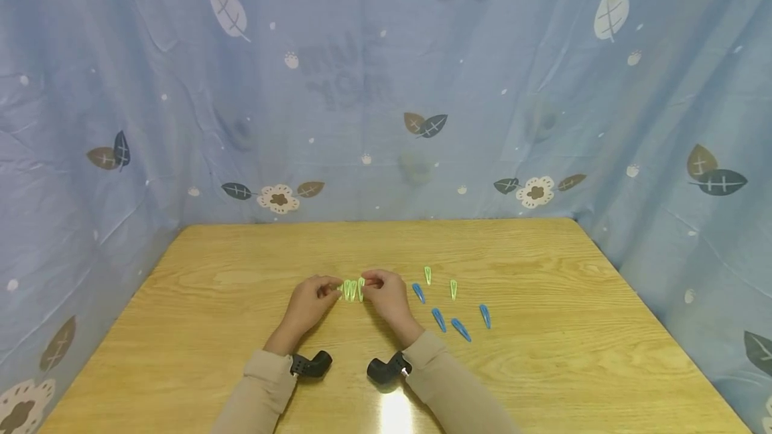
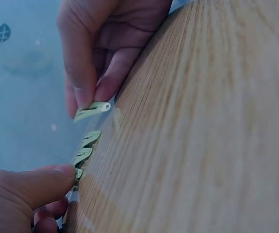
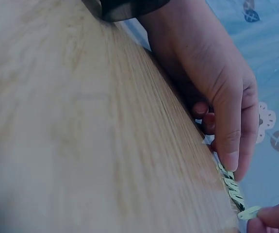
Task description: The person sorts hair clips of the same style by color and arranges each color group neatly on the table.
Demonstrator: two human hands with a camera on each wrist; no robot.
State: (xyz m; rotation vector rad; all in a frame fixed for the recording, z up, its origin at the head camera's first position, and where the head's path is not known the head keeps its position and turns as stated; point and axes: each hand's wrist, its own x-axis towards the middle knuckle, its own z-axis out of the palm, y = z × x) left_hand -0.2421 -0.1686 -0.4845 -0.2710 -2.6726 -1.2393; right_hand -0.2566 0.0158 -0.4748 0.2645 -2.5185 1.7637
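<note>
Both hands meet at the middle of the wooden table (image 1: 241, 313). A short row of light green snap hair clips (image 1: 350, 289) stands on edge between them. My left hand (image 1: 334, 286) pinches the row's left end, its fingertip on the nearest clip (image 2: 77, 173) and its other fingers curled under. My right hand (image 1: 366, 283) pinches the rightmost green clip (image 2: 91, 110) between thumb and forefinger, a little apart from the others. In the right wrist view the left hand (image 3: 229, 167) comes down onto the row (image 3: 232, 189), and my right hand's fingertips (image 3: 268, 218) grip the end clip (image 3: 248, 212).
Two loose green clips (image 1: 427, 274) (image 1: 454, 288) and several blue clips (image 1: 438, 319) lie on the table right of my right hand. Blue leaf-print cloth (image 1: 386, 86) walls in the back and both sides. Black wrist cameras (image 1: 310, 364) sit near the front edge.
</note>
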